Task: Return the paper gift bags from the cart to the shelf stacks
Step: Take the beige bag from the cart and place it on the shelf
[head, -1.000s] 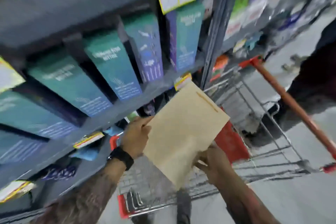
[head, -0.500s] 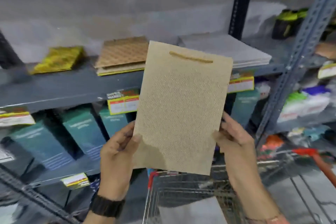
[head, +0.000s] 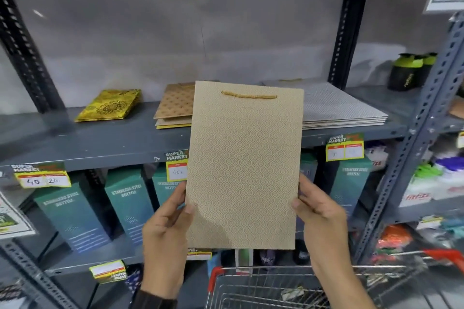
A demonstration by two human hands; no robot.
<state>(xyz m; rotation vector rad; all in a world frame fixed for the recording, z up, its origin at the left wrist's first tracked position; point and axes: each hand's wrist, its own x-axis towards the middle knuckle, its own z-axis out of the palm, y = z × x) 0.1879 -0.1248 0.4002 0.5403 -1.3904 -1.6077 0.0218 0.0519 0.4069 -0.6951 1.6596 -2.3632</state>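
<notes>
I hold a flat beige paper gift bag (head: 244,165) with a gold rope handle upright in front of the shelf. My left hand (head: 167,231) grips its lower left edge and my right hand (head: 321,218) grips its lower right edge. On the grey shelf (head: 113,140) behind it lie three stacks of flat bags: a yellow-gold stack (head: 109,105) at the left, a brown dotted stack (head: 174,105) partly hidden by the held bag, and a grey-white stack (head: 339,108) at the right. The wire cart (head: 276,288) stands below my hands.
Teal bottle boxes (head: 128,206) fill the shelf below, with price tags (head: 41,178) on the shelf edges. Black-and-green shakers (head: 409,71) stand at the shelf's right end. A slotted grey upright (head: 411,148) rises at the right, with more goods beyond it.
The view has swung up from the cart to face the shelf. Both hands have lifted the beige bag and turned it upright in front of the bag stacks.
</notes>
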